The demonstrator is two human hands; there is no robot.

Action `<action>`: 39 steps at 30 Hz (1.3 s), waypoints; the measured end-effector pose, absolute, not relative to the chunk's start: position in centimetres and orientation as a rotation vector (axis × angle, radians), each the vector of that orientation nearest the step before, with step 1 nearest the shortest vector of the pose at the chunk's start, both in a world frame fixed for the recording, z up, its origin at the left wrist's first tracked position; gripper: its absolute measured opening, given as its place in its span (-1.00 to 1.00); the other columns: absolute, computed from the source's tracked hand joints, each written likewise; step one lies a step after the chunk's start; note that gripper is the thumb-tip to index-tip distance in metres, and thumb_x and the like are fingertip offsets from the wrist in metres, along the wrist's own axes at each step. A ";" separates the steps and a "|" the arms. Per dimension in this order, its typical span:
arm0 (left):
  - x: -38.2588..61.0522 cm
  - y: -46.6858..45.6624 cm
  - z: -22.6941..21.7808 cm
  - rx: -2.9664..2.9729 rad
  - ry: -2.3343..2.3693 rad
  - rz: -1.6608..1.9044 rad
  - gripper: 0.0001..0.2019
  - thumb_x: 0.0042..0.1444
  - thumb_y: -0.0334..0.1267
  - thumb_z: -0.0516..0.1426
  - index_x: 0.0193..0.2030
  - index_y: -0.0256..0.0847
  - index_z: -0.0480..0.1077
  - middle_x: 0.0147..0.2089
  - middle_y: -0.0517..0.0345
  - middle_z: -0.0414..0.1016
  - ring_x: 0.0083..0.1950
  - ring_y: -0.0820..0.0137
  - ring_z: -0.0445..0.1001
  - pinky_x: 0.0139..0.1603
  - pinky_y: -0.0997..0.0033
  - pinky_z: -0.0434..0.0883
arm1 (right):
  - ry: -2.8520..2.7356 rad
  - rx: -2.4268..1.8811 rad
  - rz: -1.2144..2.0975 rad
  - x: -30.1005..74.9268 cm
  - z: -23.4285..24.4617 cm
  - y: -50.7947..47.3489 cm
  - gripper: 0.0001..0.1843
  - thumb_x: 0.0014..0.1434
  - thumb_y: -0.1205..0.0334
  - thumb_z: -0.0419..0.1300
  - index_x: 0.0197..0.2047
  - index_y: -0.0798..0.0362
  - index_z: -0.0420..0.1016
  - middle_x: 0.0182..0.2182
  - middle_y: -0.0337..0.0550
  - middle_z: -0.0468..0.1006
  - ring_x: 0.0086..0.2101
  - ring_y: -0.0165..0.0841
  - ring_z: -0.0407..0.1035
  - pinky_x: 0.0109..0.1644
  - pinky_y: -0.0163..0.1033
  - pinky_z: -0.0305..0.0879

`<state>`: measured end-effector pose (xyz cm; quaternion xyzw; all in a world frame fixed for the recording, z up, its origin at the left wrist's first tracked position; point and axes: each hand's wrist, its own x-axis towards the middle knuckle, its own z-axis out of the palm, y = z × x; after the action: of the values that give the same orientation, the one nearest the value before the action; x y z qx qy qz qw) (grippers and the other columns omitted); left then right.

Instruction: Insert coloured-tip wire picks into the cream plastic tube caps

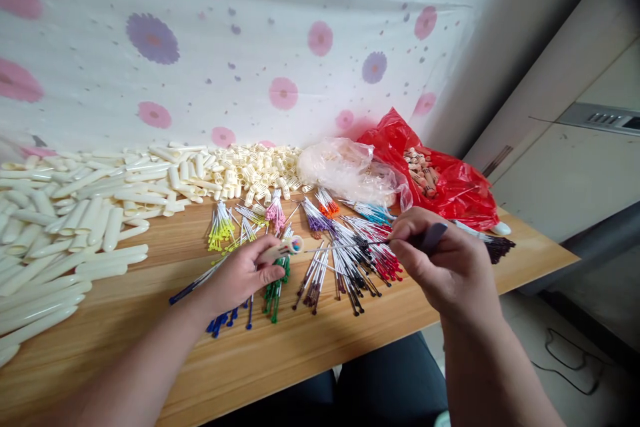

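Observation:
My left hand (245,270) is closed around a cream plastic pen part (277,253), its round end facing right. Coloured tips show inside that end. My right hand (443,260) pinches a thin rod-like tool (350,247) with a dark flat piece (433,238) showing behind the fingers. The rod's point reaches left, close to the pen part; whether they touch I cannot tell. Under and between my hands lie bundles of white pen refills with coloured ends: green (274,293), blue (227,321), brown (313,280), black (355,280) and red (387,263).
Long cream pen barrels (90,213) are heaped on the left of the wooden table (280,360). Behind sit small slotted cream parts (260,170), a clear plastic bag (345,167) and a red bag (455,180) holding small pinkish pieces (423,170). A flowered sheet (320,73) covers the wall.

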<state>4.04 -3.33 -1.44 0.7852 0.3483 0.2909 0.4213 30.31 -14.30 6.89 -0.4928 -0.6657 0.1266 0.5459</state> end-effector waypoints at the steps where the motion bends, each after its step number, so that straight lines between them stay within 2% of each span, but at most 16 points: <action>1: 4.1 -3.3 -1.4 1.895 0.888 0.778 -0.71 0.06 -0.01 0.17 -0.36 -0.22 0.33 -0.50 0.32 0.21 -0.46 0.49 0.18 -0.42 0.51 0.19 | -1.549 -1.169 0.357 30.4 6.6 -14.2 -0.89 0.06 0.38 0.16 -0.47 0.06 0.34 -0.53 -0.27 0.33 -0.49 -0.46 0.20 -0.42 -0.31 0.14; 4: 4.6 -4.0 -1.1 1.609 0.839 0.901 -0.69 0.07 -0.03 0.16 -0.47 -0.25 0.32 -0.58 0.31 0.21 -0.51 0.51 0.20 -0.44 0.50 0.23 | -1.458 -1.174 0.622 29.8 5.7 -13.6 -0.88 0.08 0.28 0.17 -0.47 0.07 0.34 -0.60 -0.31 0.27 -0.56 -0.49 0.12 -0.52 -0.35 0.07; 5: 4.9 -4.4 -0.8 1.519 0.779 0.894 -0.69 0.07 -0.03 0.17 -0.45 -0.26 0.35 -0.60 0.30 0.23 -0.53 0.52 0.21 -0.46 0.49 0.24 | -1.439 -1.180 0.719 29.4 5.4 -13.3 -0.86 0.07 0.26 0.17 -0.48 0.07 0.33 -0.62 -0.32 0.25 -0.59 -0.51 0.10 -0.55 -0.36 0.04; 7: 5.4 -5.5 -0.3 1.393 0.669 0.805 -0.68 0.03 -0.01 0.20 -0.33 -0.29 0.42 -0.51 0.17 0.40 -0.51 0.47 0.33 -0.51 0.49 0.28 | -1.425 -1.199 0.878 28.4 4.9 -12.8 -0.85 0.05 0.25 0.17 -0.50 0.08 0.31 -0.64 -0.35 0.23 -0.63 -0.53 0.07 -0.59 -0.39 0.00; 9: 5.8 -6.5 0.3 1.375 0.640 0.696 -0.66 -0.02 -0.04 0.24 -0.26 -0.32 0.44 -0.45 0.10 0.48 -0.54 0.47 0.37 -0.53 0.47 0.32 | -1.437 -1.221 0.962 27.4 4.5 -12.2 -0.85 0.03 0.26 0.17 -0.51 0.08 0.30 -0.65 -0.37 0.23 -0.64 -0.55 0.07 -0.61 -0.40 -0.01; 14: 5.8 -7.4 1.2 1.422 0.799 0.690 -0.79 0.02 -0.17 0.21 -0.44 -0.31 0.43 -0.62 0.22 0.40 -0.64 0.57 0.28 -0.67 0.60 0.20 | -1.384 -1.202 1.004 25.8 3.2 -11.3 -0.87 0.11 0.24 0.15 -0.44 0.07 0.33 -0.65 -0.41 0.19 -0.65 -0.57 0.02 -0.57 -0.41 0.06; 18: 5.5 -7.3 1.3 1.459 0.849 0.756 -0.78 0.05 -0.19 0.17 -0.49 -0.30 0.38 -0.66 0.26 0.34 -0.67 0.60 0.21 -0.69 0.63 0.14 | -1.375 -1.178 0.986 24.9 2.6 -11.2 -0.82 0.15 0.13 0.17 -0.36 0.08 0.40 -0.59 -0.34 0.30 -0.63 -0.56 0.10 -0.57 -0.41 0.08; 22: 5.2 -7.4 1.3 1.517 0.877 0.791 -0.78 0.06 -0.19 0.15 -0.49 -0.30 0.38 -0.68 0.28 0.29 -0.66 0.60 0.16 -0.69 0.61 0.09 | -1.326 -1.199 0.947 24.0 2.4 -11.2 -0.75 0.13 0.07 0.20 -0.41 0.09 0.42 -0.57 -0.28 0.40 -0.65 -0.56 0.13 -0.60 -0.41 0.09; 29: 5.4 -7.5 1.3 1.539 0.774 0.849 -0.80 0.05 -0.22 0.13 -0.51 -0.27 0.35 -0.67 0.30 0.24 -0.62 0.57 0.19 -0.60 0.55 0.17 | -1.142 -1.122 1.104 23.1 1.5 -10.7 -0.75 0.10 0.09 0.22 -0.45 0.11 0.40 -0.57 -0.24 0.48 -0.70 -0.59 0.08 -0.68 -0.44 -0.01; 39: 5.5 -7.4 0.6 1.506 0.802 0.877 -0.78 0.05 -0.18 0.16 -0.51 -0.27 0.35 -0.65 0.31 0.23 -0.60 0.55 0.23 -0.59 0.55 0.18 | -0.943 -0.973 1.201 22.1 1.3 -10.9 -0.74 0.05 0.08 0.29 -0.45 0.09 0.41 -0.56 -0.25 0.52 -0.73 -0.60 0.10 -0.71 -0.45 0.01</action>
<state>5.50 -7.38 0.64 0.6426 0.3421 0.3745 0.5743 22.15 -10.93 1.31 -0.4229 -0.4097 0.5216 0.6174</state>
